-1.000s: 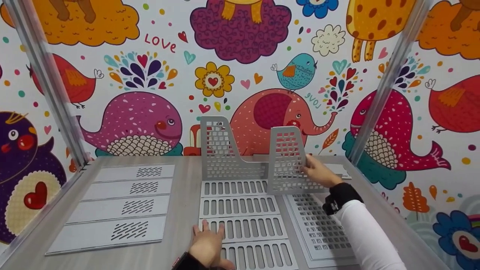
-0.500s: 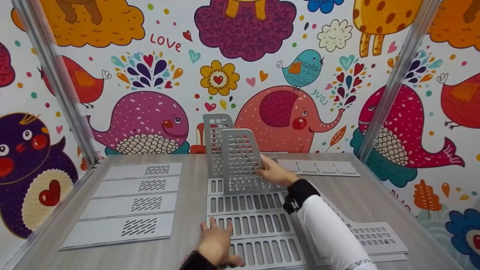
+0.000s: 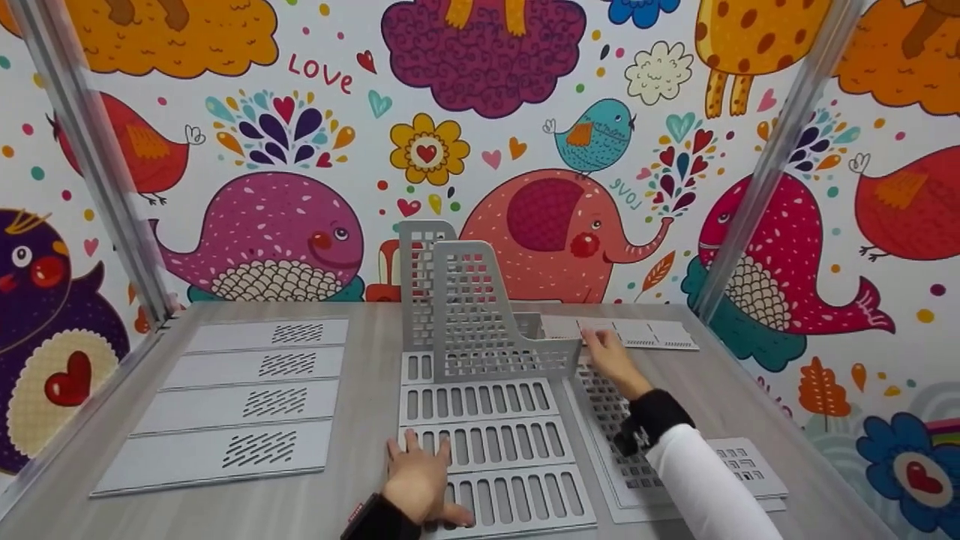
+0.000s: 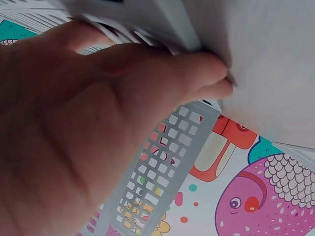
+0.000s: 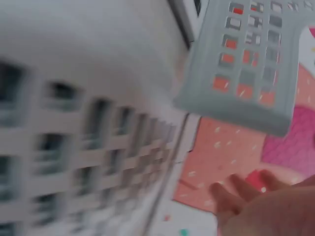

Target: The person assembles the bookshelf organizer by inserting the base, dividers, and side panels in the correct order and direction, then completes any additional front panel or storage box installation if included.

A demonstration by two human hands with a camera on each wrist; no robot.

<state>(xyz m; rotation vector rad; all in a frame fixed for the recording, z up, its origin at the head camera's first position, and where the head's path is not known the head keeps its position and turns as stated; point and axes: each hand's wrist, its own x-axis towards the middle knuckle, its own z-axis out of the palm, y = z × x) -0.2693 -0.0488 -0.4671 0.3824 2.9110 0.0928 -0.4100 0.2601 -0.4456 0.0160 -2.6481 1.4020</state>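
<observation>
Head cam: taking the middle of the table as the clock center, the front cut-away grid panel [image 3: 480,330] stands upright at 12, with the back cut-away grid panel [image 3: 424,300] upright behind it. The right hand [image 3: 611,360] is at 2, fingertips right by the front one's low end, fingers loose. The left hand [image 3: 415,480] is at 7, fingers spread, resting on the slotted plates [image 3: 495,426].

Progress, as far as I can judge: two pieces up, the rest flat. That's the slotted plates up the middle, four plates with diagonal cuts [image 3: 240,409] at 9, a flat grid sheet [image 3: 611,420] at 4 under the sleeve [image 3: 712,487], and a pale marked strip [image 3: 652,334] at 2. Can't tell if the uprights are fixed to anything. It's all on a grayish wood-grain tabletop [image 3: 367,420], with metal posts [image 3: 97,180] at 10 and 2 and a loud cartoon mural [image 3: 517,150] behind.

Left wrist: mostly hand, fingertips against a pale edge, an upright grid panel at 6, mural whale at 4.

Right wrist: fingers parted at 4, seemingly holding nothing; a grid panel's end is at 1, apart from them.
</observation>
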